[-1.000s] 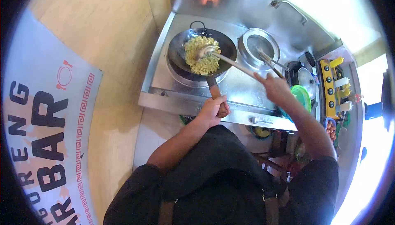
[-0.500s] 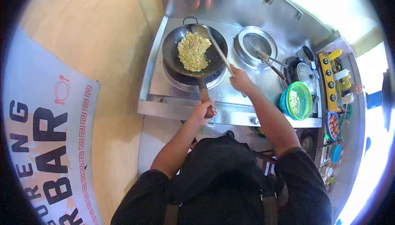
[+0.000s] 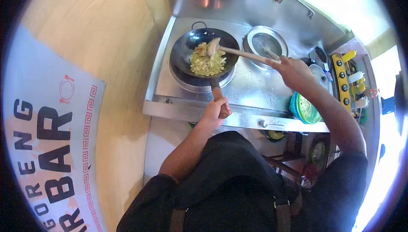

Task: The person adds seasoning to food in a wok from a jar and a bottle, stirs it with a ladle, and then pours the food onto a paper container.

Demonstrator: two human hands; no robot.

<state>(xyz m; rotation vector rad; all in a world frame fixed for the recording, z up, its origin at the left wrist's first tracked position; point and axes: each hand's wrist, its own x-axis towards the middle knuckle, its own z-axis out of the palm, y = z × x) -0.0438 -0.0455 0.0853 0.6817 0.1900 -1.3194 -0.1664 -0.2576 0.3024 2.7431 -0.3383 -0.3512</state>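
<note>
A black wok (image 3: 180, 53) sits tilted over the left burner, with yellowish-green chopped food (image 3: 207, 65) heaped toward its near side. My left hand (image 3: 217, 109) is closed round the wok's wooden handle (image 3: 217, 92). Over to the right, my right hand (image 3: 293, 71) grips the long handle of a wok ladle (image 3: 213, 47). The ladle's head is in the wok, touching the far part of the food. Fingers of my right hand are partly hidden by the back of the hand.
Right of the wok stands a round metal pot (image 3: 250, 41) with utensils lying across it. A green basket (image 3: 301, 109) of pale shreds rests at the counter's right front, partly behind my forearm. Squeeze bottles (image 3: 356, 77) and a yellow rack (image 3: 341, 77) line the right side.
My right hand has swung right and the ladle now lies more level, its head turned in the food. The wok and my left hand have shifted slightly right, and the food is more bunched.
</note>
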